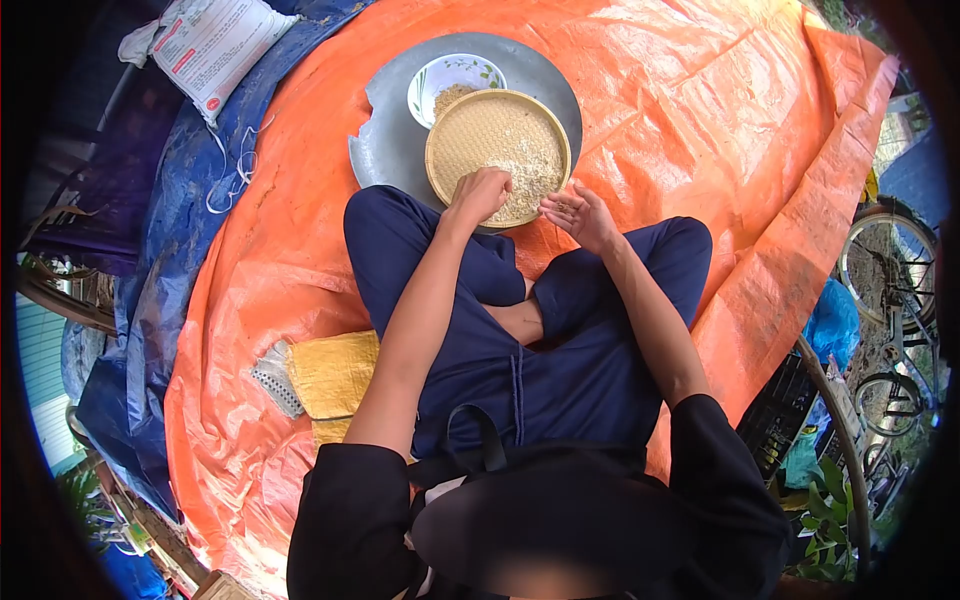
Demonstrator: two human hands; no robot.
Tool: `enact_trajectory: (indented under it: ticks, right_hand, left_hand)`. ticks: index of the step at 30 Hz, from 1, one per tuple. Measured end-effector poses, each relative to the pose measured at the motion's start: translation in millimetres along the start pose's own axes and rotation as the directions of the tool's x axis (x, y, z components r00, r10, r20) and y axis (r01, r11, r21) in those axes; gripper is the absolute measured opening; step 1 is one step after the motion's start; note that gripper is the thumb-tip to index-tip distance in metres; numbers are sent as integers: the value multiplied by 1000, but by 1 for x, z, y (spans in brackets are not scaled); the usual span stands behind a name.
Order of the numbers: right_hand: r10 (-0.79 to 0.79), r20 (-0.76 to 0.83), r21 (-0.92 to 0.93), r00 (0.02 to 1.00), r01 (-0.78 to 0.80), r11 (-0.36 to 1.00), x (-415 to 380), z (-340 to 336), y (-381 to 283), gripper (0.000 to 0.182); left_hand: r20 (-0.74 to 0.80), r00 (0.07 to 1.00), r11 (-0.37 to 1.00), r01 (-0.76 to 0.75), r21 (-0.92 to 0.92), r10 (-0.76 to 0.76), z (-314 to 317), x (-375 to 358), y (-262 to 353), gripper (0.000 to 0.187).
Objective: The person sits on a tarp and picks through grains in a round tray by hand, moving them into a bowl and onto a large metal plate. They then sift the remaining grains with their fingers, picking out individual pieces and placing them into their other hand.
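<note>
Near the top centre of the frame, your left hand (481, 193) rests clenched on one woven tray (497, 155) of grain (527, 170); your right hand (578, 215) hovers released at its lower right edge. One bowl (455, 80) touches the tray on one metal pan (400, 140). Orange tarp (700, 120) lies bare to the right.

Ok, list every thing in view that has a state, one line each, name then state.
Woven tray: flat on the metal pan, grain heaped on its near side.
Bowl: upright, partly filled with grain.
Metal pan: flat on the tarp, rim chipped.
Left hand: closed, on the grain.
Right hand: open, palm up.
Sack: lying flat.
</note>
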State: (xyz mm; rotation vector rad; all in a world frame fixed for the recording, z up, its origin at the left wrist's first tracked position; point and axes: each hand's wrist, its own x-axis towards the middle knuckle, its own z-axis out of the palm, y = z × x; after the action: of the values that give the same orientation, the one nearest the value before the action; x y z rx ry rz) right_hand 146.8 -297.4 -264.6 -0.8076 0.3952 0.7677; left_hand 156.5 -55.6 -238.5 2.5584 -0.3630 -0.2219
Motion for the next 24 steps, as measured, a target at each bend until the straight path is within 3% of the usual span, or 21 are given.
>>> enact_trajectory:
  ticks: [3,12,24]
  right_hand:
    - [-13,-16,-21,1000,12,1000,-1,-2,-1,57]
    - [-78,-44,-80,996,74,994,-18,-1,-11,52]
    - [-23,-94,-138,995,10,990,4,-11,-1,43]
  left_hand:
    - [19,999,1000,-26,-5,26,6,2,1,11]
    - [-112,951,956,-281,85,289,33,0,20,22]
    - [-125,966,974,-227,-1,225,41,3,13,9]
